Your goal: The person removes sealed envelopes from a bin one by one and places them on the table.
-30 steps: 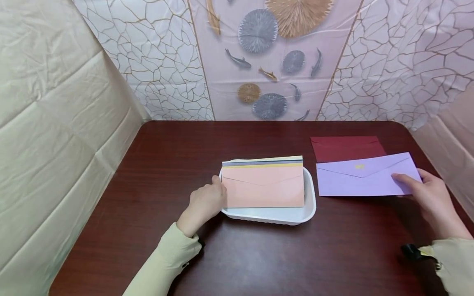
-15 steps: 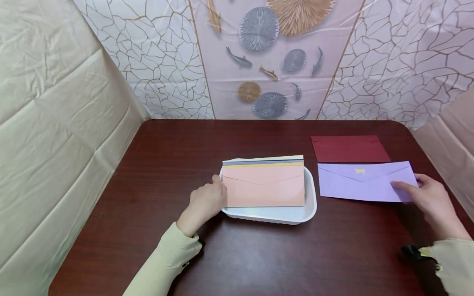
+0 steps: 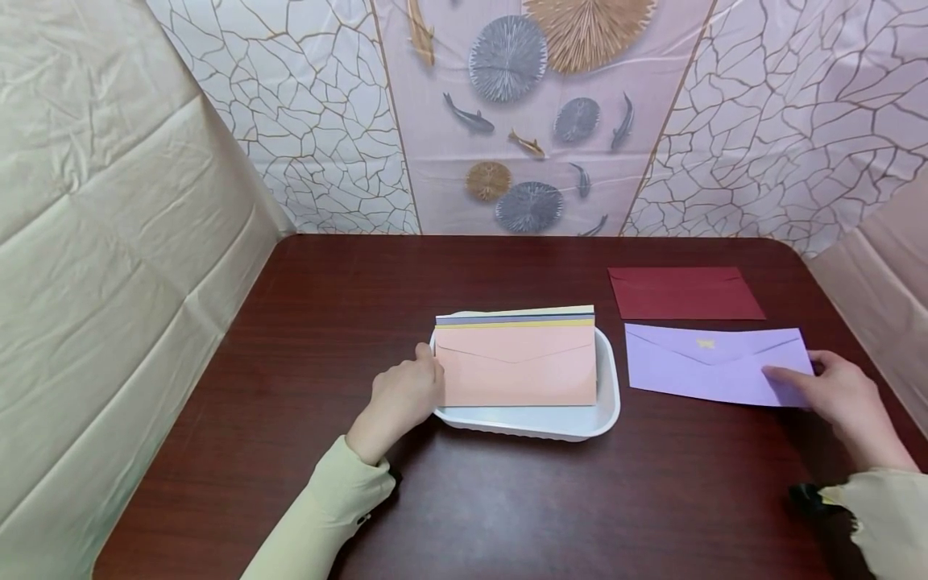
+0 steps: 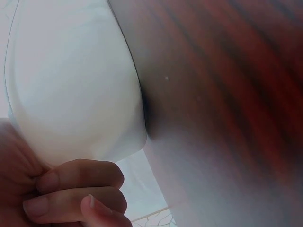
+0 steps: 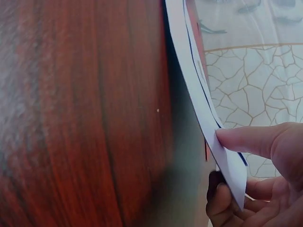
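Note:
A white plastic tray [image 3: 522, 420] stands mid-table with several envelopes in it, a pink envelope [image 3: 518, 370] in front and yellow, grey-blue and cream edges showing behind. My left hand [image 3: 406, 395] grips the tray's left end; in the left wrist view its fingers curl against the white wall. At the right, my right hand [image 3: 844, 395] pinches the right end of a lilac envelope [image 3: 710, 374] with a small gold mark on its flap. The right wrist view shows the thumb on one face and the fingers behind, with the envelope slightly bowed just over the table.
A dark red envelope [image 3: 685, 293] lies flat on the brown wooden table [image 3: 348, 282], just behind the lilac one. Patterned cloth [image 3: 536, 121] hangs along the table's far edge, and pale cloth [image 3: 130, 201] hangs at the left side.
My right hand has lowered the lilac envelope and brought it toward me, so more of the red envelope shows. The left hand and tray have stayed in place.

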The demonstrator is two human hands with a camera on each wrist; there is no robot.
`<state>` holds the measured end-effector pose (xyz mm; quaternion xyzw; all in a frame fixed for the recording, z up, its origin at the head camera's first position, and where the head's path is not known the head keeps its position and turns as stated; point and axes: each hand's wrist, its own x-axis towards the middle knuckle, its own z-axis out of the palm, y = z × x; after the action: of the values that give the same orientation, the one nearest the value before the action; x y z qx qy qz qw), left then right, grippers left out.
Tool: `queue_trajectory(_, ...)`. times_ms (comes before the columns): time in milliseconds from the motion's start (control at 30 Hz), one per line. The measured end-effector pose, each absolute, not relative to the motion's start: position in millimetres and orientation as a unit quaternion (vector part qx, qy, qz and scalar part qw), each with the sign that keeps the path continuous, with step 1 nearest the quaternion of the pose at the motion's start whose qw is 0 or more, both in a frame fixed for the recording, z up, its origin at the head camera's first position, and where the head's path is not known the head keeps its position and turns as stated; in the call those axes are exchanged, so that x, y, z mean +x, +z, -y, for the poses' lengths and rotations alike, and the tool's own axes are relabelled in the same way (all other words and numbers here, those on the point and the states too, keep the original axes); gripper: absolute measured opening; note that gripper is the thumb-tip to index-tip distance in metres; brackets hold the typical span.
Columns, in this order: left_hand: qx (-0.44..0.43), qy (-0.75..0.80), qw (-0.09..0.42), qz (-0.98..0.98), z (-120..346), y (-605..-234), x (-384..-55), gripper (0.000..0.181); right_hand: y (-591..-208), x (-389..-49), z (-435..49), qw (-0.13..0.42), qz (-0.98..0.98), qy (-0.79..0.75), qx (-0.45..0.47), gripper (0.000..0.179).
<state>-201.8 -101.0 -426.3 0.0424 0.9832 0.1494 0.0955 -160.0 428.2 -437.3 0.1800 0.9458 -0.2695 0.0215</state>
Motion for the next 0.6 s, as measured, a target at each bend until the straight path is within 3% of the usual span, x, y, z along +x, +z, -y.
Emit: queue_trajectory(600, 0.043, 0.150, 0.090, -0.984, 101.1, -427.1, -201.8, 0.030, -444.1, -157.8, -425.5, 0.031, -0.957, -0.234, 0.168, 0.076)
